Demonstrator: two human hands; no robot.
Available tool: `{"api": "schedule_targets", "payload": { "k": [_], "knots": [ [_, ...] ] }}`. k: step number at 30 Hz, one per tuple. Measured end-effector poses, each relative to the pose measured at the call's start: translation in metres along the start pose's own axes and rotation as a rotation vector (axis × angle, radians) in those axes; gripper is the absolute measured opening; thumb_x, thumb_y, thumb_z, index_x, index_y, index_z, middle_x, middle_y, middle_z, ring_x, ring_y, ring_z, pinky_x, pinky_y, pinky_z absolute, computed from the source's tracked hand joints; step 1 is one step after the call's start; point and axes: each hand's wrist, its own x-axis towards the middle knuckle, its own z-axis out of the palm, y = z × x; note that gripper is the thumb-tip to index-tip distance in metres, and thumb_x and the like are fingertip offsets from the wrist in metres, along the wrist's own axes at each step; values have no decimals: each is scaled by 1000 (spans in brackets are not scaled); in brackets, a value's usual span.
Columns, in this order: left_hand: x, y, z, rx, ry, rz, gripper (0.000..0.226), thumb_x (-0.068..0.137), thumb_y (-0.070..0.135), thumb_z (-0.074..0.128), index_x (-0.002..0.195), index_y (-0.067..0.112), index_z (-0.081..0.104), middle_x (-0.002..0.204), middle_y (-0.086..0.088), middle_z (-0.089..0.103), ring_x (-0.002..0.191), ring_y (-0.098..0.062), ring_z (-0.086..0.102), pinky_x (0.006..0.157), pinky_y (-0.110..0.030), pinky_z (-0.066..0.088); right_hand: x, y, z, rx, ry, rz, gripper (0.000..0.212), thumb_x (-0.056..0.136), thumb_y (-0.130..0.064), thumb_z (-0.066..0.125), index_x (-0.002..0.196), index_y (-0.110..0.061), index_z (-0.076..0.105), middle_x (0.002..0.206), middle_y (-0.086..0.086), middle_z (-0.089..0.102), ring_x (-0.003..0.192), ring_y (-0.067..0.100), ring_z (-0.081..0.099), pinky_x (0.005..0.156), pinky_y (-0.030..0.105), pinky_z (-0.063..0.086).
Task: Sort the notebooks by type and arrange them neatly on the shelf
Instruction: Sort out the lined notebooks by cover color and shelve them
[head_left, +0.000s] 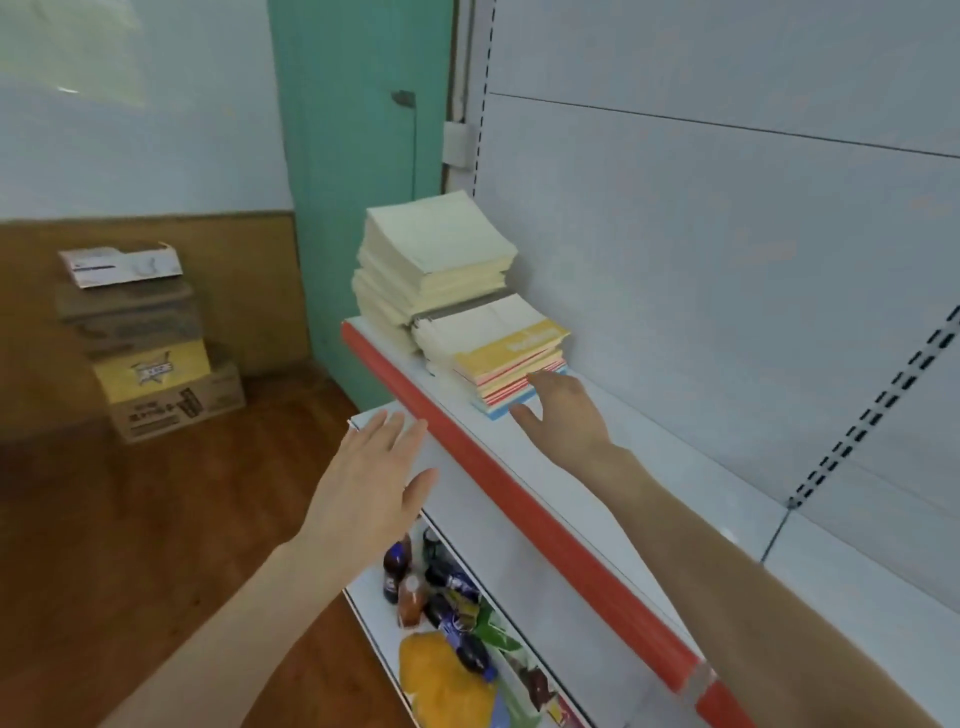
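Two stacks of notebooks stand at the left end of a white shelf (639, 467) with a red front edge. The far stack (434, 260) is tall, with pale cream covers. The near, lower stack (498, 348) has a yellow-and-white cover on top and red, white and blue edges below. My right hand (563, 413) lies on the shelf with straight fingers touching the near stack's right side. My left hand (363, 478) hovers open, fingers spread, in front of the shelf's red edge, holding nothing.
A lower shelf (374, 613) holds bottles, snack packets and a yellow bag. Cardboard boxes (156, 358) are piled on the wooden floor at the left by a green door. The shelf's white back panel rises behind the stacks.
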Motion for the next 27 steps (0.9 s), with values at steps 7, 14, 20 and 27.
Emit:
{"api": "schedule_targets", "payload": {
  "k": [7, 14, 20, 27],
  "knots": [
    [62, -77, 25, -101, -59, -105, 56, 96, 41, 36, 146, 19, 25, 152, -4, 28, 143, -19, 17, 115, -32, 14, 126, -32, 46, -32, -52, 33, 62, 93, -45, 45, 138, -3, 35, 149, 15, 29, 138, 27, 23, 112, 34, 19],
    [114, -131, 54, -394, -111, -210, 55, 95, 41, 39, 145, 20, 27, 150, 0, 32, 140, -13, 24, 108, -21, 25, 179, -34, 79, -71, -154, 111, 74, 91, -55, 41, 139, -1, 30, 151, 17, 22, 140, 28, 18, 115, 38, 17],
    [151, -154, 71, -694, -120, -89, 50, 95, 33, 45, 140, 13, 38, 141, -3, 45, 131, -13, 39, 103, -19, 31, 168, -43, 65, -104, -176, 17, 42, 101, -31, 32, 132, -4, 41, 132, 14, 49, 123, 29, 44, 98, 29, 29],
    [184, -160, 63, -1702, -526, -553, 33, 96, 31, 45, 125, 15, 47, 115, -13, 59, 111, -27, 57, 88, -38, 48, 106, -93, 48, -172, 180, 145, 24, 93, -12, 43, 111, -7, 59, 87, 11, 69, 77, 31, 65, 59, 34, 50]
  ]
}}
